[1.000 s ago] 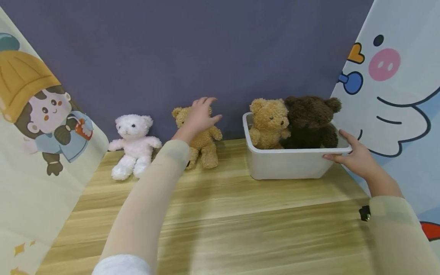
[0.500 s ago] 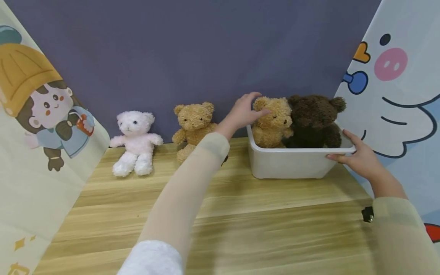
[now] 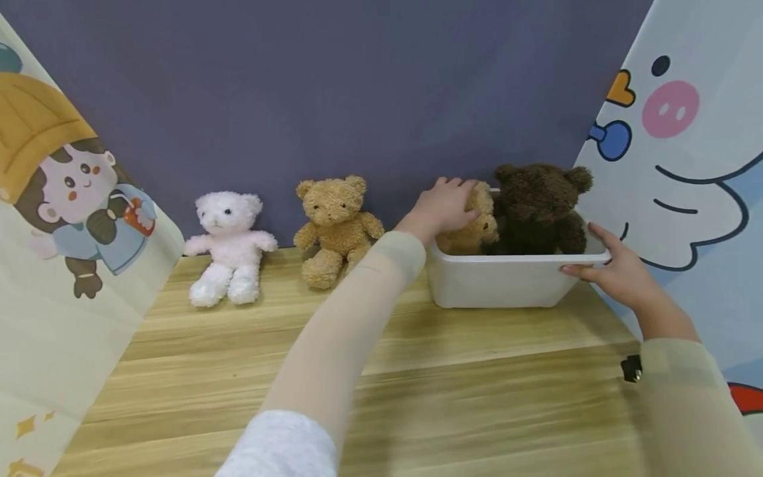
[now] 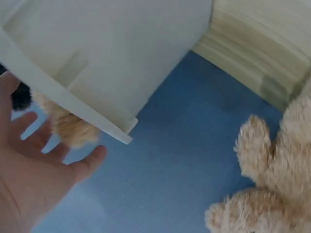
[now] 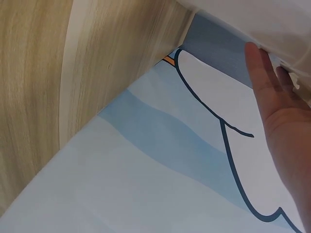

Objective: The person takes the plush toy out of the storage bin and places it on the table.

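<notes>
My left hand (image 3: 442, 207) is over a tan teddy bear (image 3: 471, 235) in a white plastic bin (image 3: 495, 283), covering part of its head. The left wrist view shows that hand's fingers (image 4: 88, 164) spread beside the bear's fur (image 4: 73, 128) at the bin's rim. A dark brown teddy bear (image 3: 539, 202) sits upright to its right in the bin. With thumb and fingers, my right hand (image 3: 622, 273) holds the bin's right front corner. The right wrist view shows that hand (image 5: 284, 116) against the bin's outer wall (image 5: 272, 24).
A second tan teddy bear (image 3: 335, 225) sits left of the bin on the wooden table (image 3: 477, 371). Farther left is a pink-and-white teddy bear (image 3: 231, 245). A dark blue-grey backdrop (image 3: 357, 86) stands behind, with cartoon-printed panels (image 3: 703, 192) at both sides.
My left hand has moved right, from in front of the table's tan bear to the one in the bin. That bear's head now sits lower and tilted. The right hand keeps its place.
</notes>
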